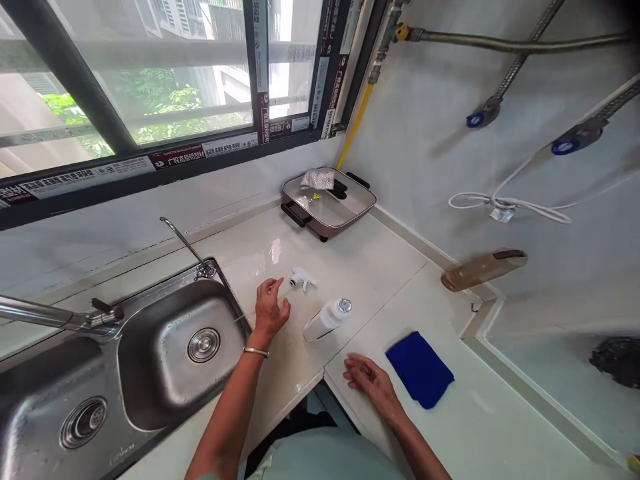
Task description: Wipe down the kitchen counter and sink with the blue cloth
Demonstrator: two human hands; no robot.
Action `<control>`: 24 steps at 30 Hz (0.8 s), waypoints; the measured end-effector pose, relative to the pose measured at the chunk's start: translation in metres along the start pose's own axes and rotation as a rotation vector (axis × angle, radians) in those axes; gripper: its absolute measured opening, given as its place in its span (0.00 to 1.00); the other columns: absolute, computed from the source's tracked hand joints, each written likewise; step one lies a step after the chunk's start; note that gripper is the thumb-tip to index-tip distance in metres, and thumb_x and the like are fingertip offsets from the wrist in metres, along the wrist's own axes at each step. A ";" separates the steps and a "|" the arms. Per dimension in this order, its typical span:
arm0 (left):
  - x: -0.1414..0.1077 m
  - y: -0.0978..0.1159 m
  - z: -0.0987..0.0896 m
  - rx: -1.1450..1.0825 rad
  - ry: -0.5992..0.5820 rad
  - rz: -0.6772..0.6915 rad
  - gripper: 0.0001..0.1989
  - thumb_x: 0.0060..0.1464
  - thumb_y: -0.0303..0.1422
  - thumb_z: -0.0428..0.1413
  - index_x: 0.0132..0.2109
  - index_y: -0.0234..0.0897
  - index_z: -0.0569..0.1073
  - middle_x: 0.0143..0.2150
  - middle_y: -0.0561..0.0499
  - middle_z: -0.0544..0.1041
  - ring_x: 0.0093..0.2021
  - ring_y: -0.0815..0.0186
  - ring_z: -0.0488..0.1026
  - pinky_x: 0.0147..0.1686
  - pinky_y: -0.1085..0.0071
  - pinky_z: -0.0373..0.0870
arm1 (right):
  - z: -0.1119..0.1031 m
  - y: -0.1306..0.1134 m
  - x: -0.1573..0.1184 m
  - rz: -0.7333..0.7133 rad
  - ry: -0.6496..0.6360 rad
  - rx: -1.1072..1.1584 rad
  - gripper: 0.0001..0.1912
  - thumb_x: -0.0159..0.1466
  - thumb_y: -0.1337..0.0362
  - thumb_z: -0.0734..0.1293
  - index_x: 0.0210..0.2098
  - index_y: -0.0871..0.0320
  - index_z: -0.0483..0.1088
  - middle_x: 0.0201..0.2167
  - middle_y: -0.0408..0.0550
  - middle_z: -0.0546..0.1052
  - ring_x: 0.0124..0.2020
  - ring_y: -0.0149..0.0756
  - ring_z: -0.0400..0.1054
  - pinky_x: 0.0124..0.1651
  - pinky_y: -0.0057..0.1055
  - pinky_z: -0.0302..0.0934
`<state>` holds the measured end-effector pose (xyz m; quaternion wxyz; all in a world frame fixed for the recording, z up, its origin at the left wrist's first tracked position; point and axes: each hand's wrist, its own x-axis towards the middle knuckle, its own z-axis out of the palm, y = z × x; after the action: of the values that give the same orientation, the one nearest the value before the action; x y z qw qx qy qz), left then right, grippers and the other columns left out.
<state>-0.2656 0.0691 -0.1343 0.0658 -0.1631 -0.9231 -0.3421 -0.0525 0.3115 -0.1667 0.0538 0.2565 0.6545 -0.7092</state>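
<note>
A white trigger spray head (303, 279) lies on the counter, its thin clear tube running toward the sink. My left hand (269, 308) hovers just left of the spray head, over the tube, with thumb and fingers apart and nothing visibly gripped. Between my hands a white bottle (326, 321) stands upright, its mouth covered by a silver foil seal. My right hand (374, 385) is in front of the bottle and apart from it, fingers loosely bent and holding nothing. To the right of that hand lies a folded dark blue cloth (420, 369).
A double steel sink (170, 393) with two taps fills the left side. An electric pan (345, 210) with a glass lid sits in the back corner, a silver cloth (318, 179) on top. A brown translucent holder (483, 269) is by the right wall.
</note>
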 end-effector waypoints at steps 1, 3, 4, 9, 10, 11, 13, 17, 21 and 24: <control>-0.009 0.005 -0.002 -0.112 -0.044 0.071 0.31 0.55 0.29 0.54 0.66 0.39 0.60 0.62 0.38 0.67 0.64 0.54 0.65 0.63 0.52 0.67 | 0.000 -0.003 0.002 -0.022 0.028 0.008 0.37 0.49 0.38 0.76 0.49 0.55 0.73 0.50 0.61 0.78 0.42 0.51 0.77 0.44 0.50 0.75; -0.027 0.014 0.000 -0.339 -0.199 0.207 0.36 0.53 0.31 0.58 0.68 0.42 0.56 0.65 0.40 0.67 0.66 0.55 0.64 0.66 0.52 0.66 | 0.003 -0.014 0.007 -0.095 0.076 0.013 0.41 0.48 0.39 0.76 0.54 0.54 0.70 0.56 0.62 0.75 0.47 0.53 0.76 0.50 0.54 0.73; -0.034 0.019 0.006 -0.414 -0.281 0.240 0.39 0.51 0.33 0.60 0.68 0.42 0.56 0.67 0.40 0.66 0.66 0.54 0.64 0.67 0.51 0.64 | 0.005 -0.023 0.010 -0.141 0.083 0.005 0.42 0.50 0.40 0.76 0.57 0.52 0.67 0.59 0.62 0.72 0.51 0.53 0.75 0.54 0.56 0.71; -0.047 0.044 0.052 -0.506 -0.323 0.061 0.41 0.48 0.40 0.65 0.66 0.38 0.58 0.64 0.39 0.72 0.63 0.53 0.70 0.66 0.52 0.66 | 0.028 -0.087 0.027 -0.403 0.031 -0.130 0.48 0.56 0.51 0.76 0.70 0.44 0.51 0.72 0.53 0.56 0.69 0.48 0.56 0.71 0.54 0.53; -0.045 0.047 0.059 -0.513 -0.305 0.036 0.39 0.49 0.40 0.64 0.65 0.38 0.61 0.63 0.40 0.74 0.62 0.54 0.72 0.64 0.53 0.68 | 0.033 -0.100 0.030 -0.447 0.004 -0.163 0.49 0.56 0.52 0.76 0.70 0.44 0.50 0.72 0.52 0.55 0.70 0.47 0.54 0.72 0.52 0.50; -0.042 0.049 0.063 -0.508 -0.303 0.029 0.36 0.50 0.41 0.64 0.63 0.38 0.63 0.62 0.41 0.75 0.60 0.55 0.73 0.63 0.55 0.70 | 0.038 -0.111 0.034 -0.471 -0.035 -0.196 0.49 0.56 0.52 0.76 0.70 0.46 0.51 0.72 0.52 0.56 0.70 0.46 0.54 0.73 0.51 0.48; -0.035 0.049 0.063 -0.472 -0.357 0.060 0.32 0.52 0.42 0.62 0.61 0.39 0.66 0.59 0.42 0.78 0.56 0.55 0.76 0.58 0.57 0.73 | 0.046 -0.127 0.039 -0.466 -0.109 -0.256 0.47 0.55 0.52 0.77 0.68 0.51 0.56 0.67 0.54 0.64 0.67 0.46 0.59 0.72 0.50 0.50; -0.024 0.037 0.046 -0.428 -0.492 0.170 0.31 0.49 0.43 0.63 0.60 0.40 0.68 0.54 0.43 0.81 0.51 0.53 0.79 0.52 0.58 0.75 | 0.050 -0.133 0.036 -0.396 -0.124 -0.345 0.43 0.52 0.50 0.77 0.63 0.57 0.64 0.51 0.52 0.77 0.52 0.43 0.70 0.62 0.46 0.63; -0.010 0.030 0.028 -0.469 -0.613 0.311 0.30 0.44 0.43 0.65 0.56 0.43 0.73 0.49 0.47 0.84 0.48 0.54 0.80 0.48 0.62 0.75 | 0.047 -0.131 0.020 -0.410 -0.040 -0.474 0.35 0.53 0.50 0.77 0.56 0.56 0.70 0.45 0.49 0.78 0.45 0.41 0.72 0.53 0.41 0.69; 0.006 0.030 0.022 -0.483 -0.726 0.421 0.31 0.43 0.44 0.66 0.55 0.43 0.73 0.47 0.47 0.84 0.47 0.54 0.81 0.44 0.65 0.74 | 0.049 -0.134 0.010 -0.476 0.071 -0.606 0.30 0.53 0.50 0.77 0.51 0.56 0.74 0.44 0.50 0.80 0.44 0.45 0.73 0.51 0.43 0.70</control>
<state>-0.2607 0.1065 -0.1318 -0.2326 -0.4659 -0.7274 -0.4468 -0.1306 0.2858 -0.0495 -0.0618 0.0941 0.8770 -0.4670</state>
